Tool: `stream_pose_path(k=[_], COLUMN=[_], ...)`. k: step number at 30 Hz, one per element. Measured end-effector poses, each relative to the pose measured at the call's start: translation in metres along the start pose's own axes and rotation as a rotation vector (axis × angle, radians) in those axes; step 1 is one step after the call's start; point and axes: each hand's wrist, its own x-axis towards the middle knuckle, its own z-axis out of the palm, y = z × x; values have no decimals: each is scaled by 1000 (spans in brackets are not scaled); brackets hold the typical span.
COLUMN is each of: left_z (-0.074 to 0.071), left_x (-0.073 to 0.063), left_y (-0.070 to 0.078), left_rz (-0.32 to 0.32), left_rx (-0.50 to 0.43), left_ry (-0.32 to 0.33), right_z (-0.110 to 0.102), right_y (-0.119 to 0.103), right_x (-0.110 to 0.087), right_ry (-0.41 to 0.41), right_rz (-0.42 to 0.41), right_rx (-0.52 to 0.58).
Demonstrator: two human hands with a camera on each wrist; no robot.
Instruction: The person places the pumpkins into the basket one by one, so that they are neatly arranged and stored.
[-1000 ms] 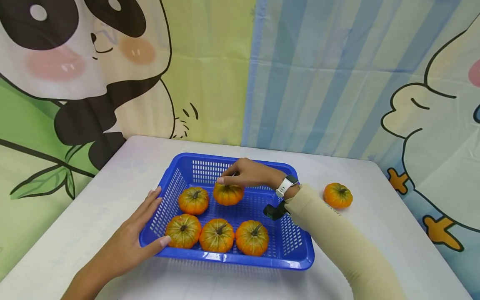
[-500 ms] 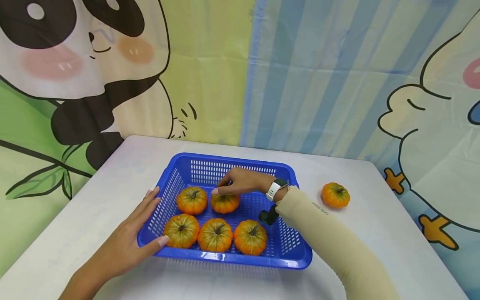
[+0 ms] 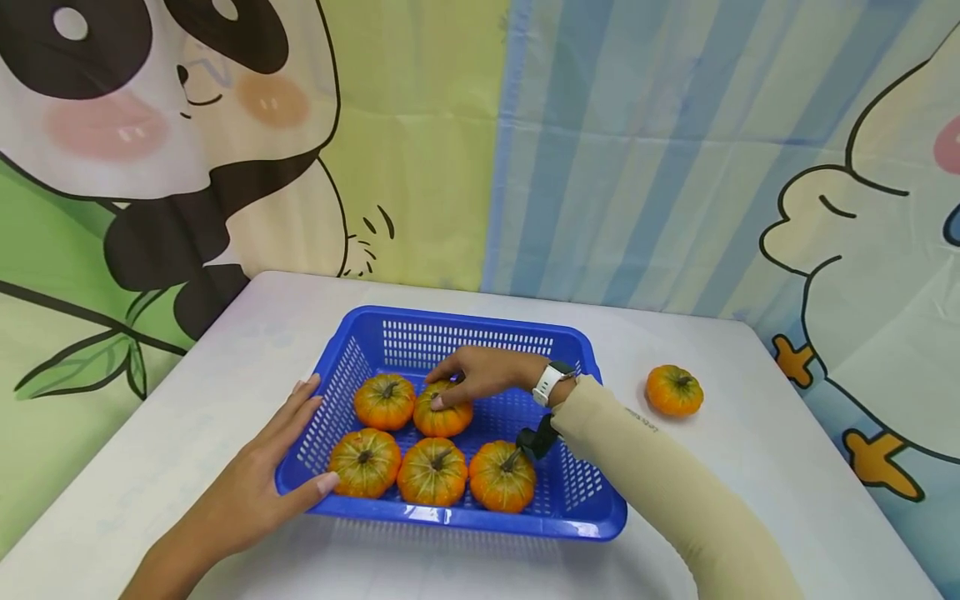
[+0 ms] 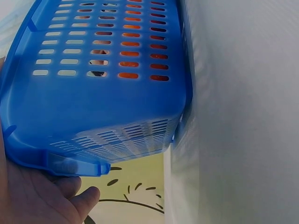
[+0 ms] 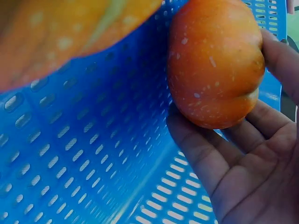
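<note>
My right hand (image 3: 487, 371) grips a small orange pumpkin (image 3: 447, 423) low inside a blue plastic basket (image 3: 525, 523), beside the back-left pumpkin (image 3: 384, 402). In the right wrist view, the fingers (image 5: 201, 154) curl round one side of the held pumpkin (image 5: 215, 65). My left hand (image 3: 258, 467) rests at the basket's left end, fingers along the rim and thumb at the front-left corner. Several more pumpkins lie in the front row: one at the left (image 3: 365, 463), a middle pumpkin (image 3: 432, 472) and a right one (image 3: 502, 477).
Another pumpkin (image 3: 674, 391) sits on the white table (image 3: 720, 467), right of the basket. A patterned cloth (image 3: 420, 150) hangs behind the table. The basket's perforated wall (image 4: 103, 93) fills much of the left wrist view.
My right hand has lowered the pumpkin and moved it slightly left, close against the back-left pumpkin. The left hand keeps its place on the basket.
</note>
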Motion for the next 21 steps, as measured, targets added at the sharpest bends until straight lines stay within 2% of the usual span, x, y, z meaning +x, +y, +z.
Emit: stream_pose_path(k=[3, 10, 17, 21], left_z=[-1, 1, 0, 0], left_x=[0, 0, 0, 0], left_y=[0, -2, -1, 0], left_rz=[-10, -6, -15, -9], left_rx=[-2, -13, -13, -9], left_ry=[2, -7, -9, -2], right_z=[-1, -2, -3, -3], right_y=[-1, -3, -4, -2], right_x=[0, -5, -5, -5], right_ry=[-7, 5, -36, -58], right_rz=[-11, 30, -26, -23], right_rx=[-8, -10, 1, 25])
